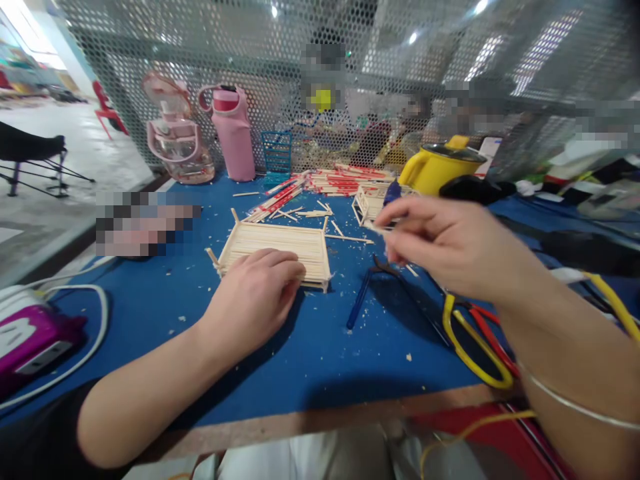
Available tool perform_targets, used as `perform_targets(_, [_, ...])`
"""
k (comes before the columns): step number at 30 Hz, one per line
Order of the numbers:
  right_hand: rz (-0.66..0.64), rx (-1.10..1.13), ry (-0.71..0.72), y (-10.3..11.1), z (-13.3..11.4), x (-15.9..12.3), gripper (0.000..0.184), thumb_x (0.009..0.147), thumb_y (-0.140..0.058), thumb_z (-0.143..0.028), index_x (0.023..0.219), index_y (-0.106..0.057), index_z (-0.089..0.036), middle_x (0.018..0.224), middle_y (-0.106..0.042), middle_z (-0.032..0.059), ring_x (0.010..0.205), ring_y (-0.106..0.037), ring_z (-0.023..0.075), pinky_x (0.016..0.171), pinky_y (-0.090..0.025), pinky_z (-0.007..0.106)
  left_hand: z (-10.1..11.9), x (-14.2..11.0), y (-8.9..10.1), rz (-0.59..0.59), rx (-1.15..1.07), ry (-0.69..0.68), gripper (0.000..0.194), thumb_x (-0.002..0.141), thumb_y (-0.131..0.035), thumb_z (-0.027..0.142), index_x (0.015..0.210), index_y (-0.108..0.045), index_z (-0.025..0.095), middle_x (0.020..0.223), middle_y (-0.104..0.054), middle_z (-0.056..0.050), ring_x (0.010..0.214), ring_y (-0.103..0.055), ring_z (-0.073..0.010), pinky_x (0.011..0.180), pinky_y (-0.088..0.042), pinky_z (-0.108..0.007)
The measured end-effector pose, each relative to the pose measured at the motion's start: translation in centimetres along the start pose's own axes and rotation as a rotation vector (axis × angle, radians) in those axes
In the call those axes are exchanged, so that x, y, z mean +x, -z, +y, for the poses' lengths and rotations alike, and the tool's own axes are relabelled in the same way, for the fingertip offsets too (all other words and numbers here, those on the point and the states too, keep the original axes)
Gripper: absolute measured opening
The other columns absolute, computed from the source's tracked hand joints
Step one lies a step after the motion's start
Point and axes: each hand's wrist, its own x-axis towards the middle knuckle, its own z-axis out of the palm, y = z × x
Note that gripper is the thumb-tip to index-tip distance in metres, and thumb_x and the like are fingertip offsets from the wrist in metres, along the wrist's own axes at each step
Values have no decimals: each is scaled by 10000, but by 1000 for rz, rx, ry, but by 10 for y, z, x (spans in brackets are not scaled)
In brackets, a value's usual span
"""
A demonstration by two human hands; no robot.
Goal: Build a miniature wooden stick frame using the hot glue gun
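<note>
On the blue table lies a flat platform made of pale wooden sticks [275, 240], with short stick posts at its corners. My left hand [260, 287] rests over its near edge, fingers curled onto the sticks and holding it. To the right, my right hand [435, 233] is raised in a pinch, thumb against fingertips. A small pale sliver shows at those fingertips, too small and blurred to name. Below that hand lie blue-handled pliers [373, 283], their handles spread. Behind the fingertips stands a small stick-built frame [367, 203], partly hidden, with a dark blue object [393, 192] beside it.
Red-and-white packets of sticks [345, 180] and loose sticks lie at the back. Two pink bottles [233, 133] and a small blue rack [277, 157] stand by the mesh screen [200, 60]. A yellow pot [440, 167], yellow-handled scissors [475, 353] and a purple power strip [40, 340] flank the work.
</note>
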Motion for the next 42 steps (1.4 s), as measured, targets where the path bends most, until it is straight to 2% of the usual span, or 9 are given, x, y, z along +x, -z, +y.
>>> perform_targets(2, [121, 339, -12, -13, -9, 1, 146, 817, -615, -242, 958, -603, -208, 738, -684, -22, 668, -640, 111, 606, -500, 232, 0, 0, 1, 4, 3, -5, 184, 867, -515, 164, 959, -673, 179, 1070, -694, -67, 966, -631, -234, 873, -499, -398])
perform_targets(4, [82, 534, -18, -31, -10, 3, 230, 777, -666, -245, 991, -590, -212, 878, -713, -3, 810, -672, 132, 687, -535, 249, 0, 1, 0, 9, 0, 1, 177, 866, -521, 162, 956, -672, 179, 1050, -699, -62, 962, -630, -233, 873, -496, -395])
perform_targets(5, [50, 564, -33, -39, -6, 3, 228, 780, -663, -249, 993, -593, -212, 878, -716, -2, 806, -676, 135, 684, -542, 256, -1, 1, 0, 8, -2, 6, 175, 867, -523, 161, 957, -671, 181, 1044, -701, -58, 960, -629, -230, 874, -493, -393])
perform_targets(6, [43, 555, -57, -46, -1, 4, 196, 792, -648, -254, 978, -604, -210, 834, -714, -5, 749, -675, 130, 653, -545, 257, -1, 1, -1, 5, -3, 11, 175, 868, -523, 160, 959, -671, 183, 1043, -700, -55, 960, -628, -228, 875, -490, -393])
perform_targets(9, [158, 363, -83, -53, 18, 2, 104, 808, -628, -276, 870, -667, -201, 737, -695, -8, 607, -628, 113, 573, -524, 253, -3, 3, -5, 8, 5, 14, 181, 875, -514, 158, 953, -675, 188, 1046, -698, -53, 961, -622, -222, 880, -480, -393])
perform_targets(13, [189, 209, -78, -50, 33, -8, 89, 798, -649, -279, 837, -686, -208, 731, -702, -3, 638, -641, 137, 590, -513, 262, -3, 4, -10, 50, 17, -15, 175, 888, -516, 185, 943, -681, 190, 1026, -701, -60, 951, -615, -224, 878, -476, -396])
perform_targets(21, [231, 140, -26, -63, 25, -27, 70, 841, -621, -293, 858, -665, -241, 748, -701, -9, 649, -655, 142, 595, -504, 260, -3, 4, -9, 41, 18, -28, 179, 898, -514, 219, 950, -683, 193, 1014, -703, -62, 953, -618, -230, 868, -486, -408])
perform_targets(29, [261, 110, -56, -67, 28, -26, 82, 822, -638, -301, 840, -681, -234, 728, -717, 3, 624, -674, 161, 553, -505, 276, -4, 4, -11, 55, 11, -21, 160, 893, -531, 219, 938, -682, 194, 1017, -704, -60, 954, -618, -229, 876, -487, -407])
perform_targets(42, [270, 53, -46, -70, 26, -22, 98, 804, -654, -307, 828, -705, -227, 758, -739, 14, 664, -692, 173, 627, -537, 296, -4, 4, -11, 65, -8, -17, 151, 888, -543, 225, 911, -689, 194, 997, -707, -56, 955, -619, -227, 879, -488, -403])
